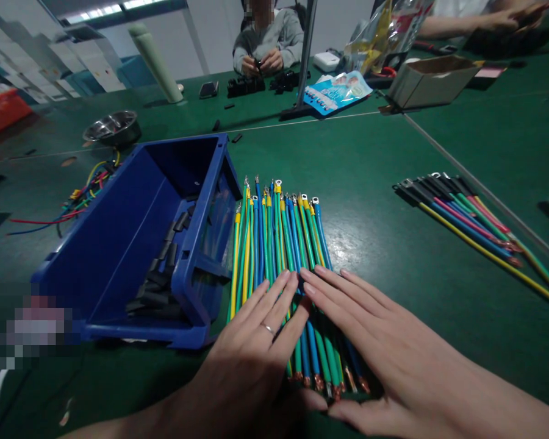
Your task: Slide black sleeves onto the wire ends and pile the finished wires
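Observation:
Side by side on the green table lies a row of wires (269, 244), blue, green and yellow-green. Metal lugs tip their far ends, and bare copper strands show at the near ends. My left hand (256, 341) rests flat over the left part of the row, fingers stretched out, a ring on one finger. From the right, my right hand (370, 329) lies over the wires' right part with its fingers extended. The fingertips of both hands nearly meet in the middle, and the thumbs come close together beside the copper ends. Under the palms the wires are partly hidden.
Left of the wires stands a blue bin (114, 268) with short black sleeves (160, 286) inside. Another wire bundle (466, 219) with black-sleeved ends lies right. Behind are a metal bowl (113, 128), a green bottle (158, 67), a carton (432, 82) and a person (269, 46) handling black parts.

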Demonstrator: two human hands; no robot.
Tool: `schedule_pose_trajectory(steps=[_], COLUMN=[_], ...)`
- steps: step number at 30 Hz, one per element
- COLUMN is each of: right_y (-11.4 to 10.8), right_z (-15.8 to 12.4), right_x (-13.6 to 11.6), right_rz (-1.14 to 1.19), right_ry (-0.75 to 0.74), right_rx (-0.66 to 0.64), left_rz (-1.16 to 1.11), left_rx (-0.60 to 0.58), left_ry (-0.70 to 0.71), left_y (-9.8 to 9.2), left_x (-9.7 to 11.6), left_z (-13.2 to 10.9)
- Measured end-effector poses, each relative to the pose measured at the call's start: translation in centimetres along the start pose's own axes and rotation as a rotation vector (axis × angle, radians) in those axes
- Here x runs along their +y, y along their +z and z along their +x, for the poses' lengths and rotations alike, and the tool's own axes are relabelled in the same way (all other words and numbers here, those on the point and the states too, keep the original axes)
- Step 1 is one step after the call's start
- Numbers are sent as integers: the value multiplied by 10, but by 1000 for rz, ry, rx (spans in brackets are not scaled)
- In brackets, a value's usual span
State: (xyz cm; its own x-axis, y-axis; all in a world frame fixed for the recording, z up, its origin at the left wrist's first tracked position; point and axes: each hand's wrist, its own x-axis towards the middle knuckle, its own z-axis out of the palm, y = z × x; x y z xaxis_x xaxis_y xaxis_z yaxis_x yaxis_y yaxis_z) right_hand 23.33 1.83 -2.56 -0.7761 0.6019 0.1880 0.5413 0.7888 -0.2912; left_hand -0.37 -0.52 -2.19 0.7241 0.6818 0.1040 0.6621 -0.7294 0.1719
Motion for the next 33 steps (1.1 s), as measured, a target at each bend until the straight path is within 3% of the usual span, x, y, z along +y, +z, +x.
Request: schedule_pose_trajectory(steps=[8,15,25,28,33], right_y=[-3,-1,-3,-3,-5], right_z=[2,0,0,-1,0], right_x=[0,3,3,2,-1], right_rz=[41,64,-118,-143,-120], right_ry=[-13,7,-64,-48,-24], right_rx=[-30,-28,-35,-8,20], left_rz=[-47,37,173,188,113], left_rx=[-45,18,144,204,188], left_ry=[-9,-43,-19,-18,42], left_y=[-3,-10,4,-1,-13], left_x=[0,4,15,18,15], left_z=[3,1,-10,-11,-7])
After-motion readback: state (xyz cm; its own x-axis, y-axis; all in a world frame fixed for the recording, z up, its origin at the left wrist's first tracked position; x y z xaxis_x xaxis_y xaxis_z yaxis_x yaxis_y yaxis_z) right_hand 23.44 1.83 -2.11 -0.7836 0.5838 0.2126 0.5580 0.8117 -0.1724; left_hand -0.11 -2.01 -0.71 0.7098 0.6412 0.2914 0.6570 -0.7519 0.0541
